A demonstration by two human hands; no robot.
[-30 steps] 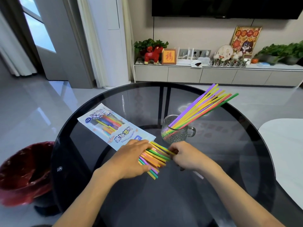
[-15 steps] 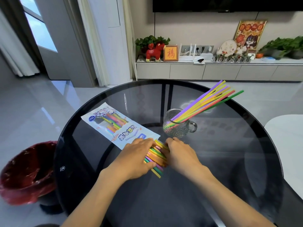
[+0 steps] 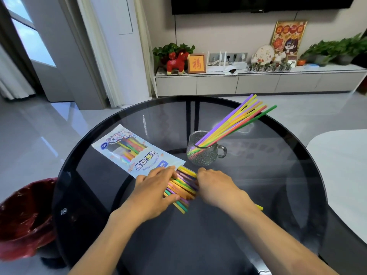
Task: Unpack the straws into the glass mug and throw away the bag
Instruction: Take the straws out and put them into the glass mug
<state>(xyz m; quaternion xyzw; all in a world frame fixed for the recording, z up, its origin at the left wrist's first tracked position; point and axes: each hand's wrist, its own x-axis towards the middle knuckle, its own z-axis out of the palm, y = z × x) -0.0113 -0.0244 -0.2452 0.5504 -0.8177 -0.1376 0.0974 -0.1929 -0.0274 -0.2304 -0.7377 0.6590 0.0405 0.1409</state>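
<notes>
A printed straw bag lies flat on the round dark glass table, its open end toward me. A loose bunch of coloured straws lies at that opening. My left hand presses on the bunch from the left and my right hand closes on it from the right; the fingertips are partly hidden. A glass mug stands just behind my right hand, holding several long straws that lean to the right. One yellow straw end pokes out past my right wrist.
A bin lined with a red bag stands on the floor left of the table. A white table edge sits at the right. A low cabinet with plants and ornaments runs along the far wall.
Both hands have closed in on the loose straws from either side, squeezing the bunch tighter. The view has shifted slightly; bag and mug have stayed where they were.
</notes>
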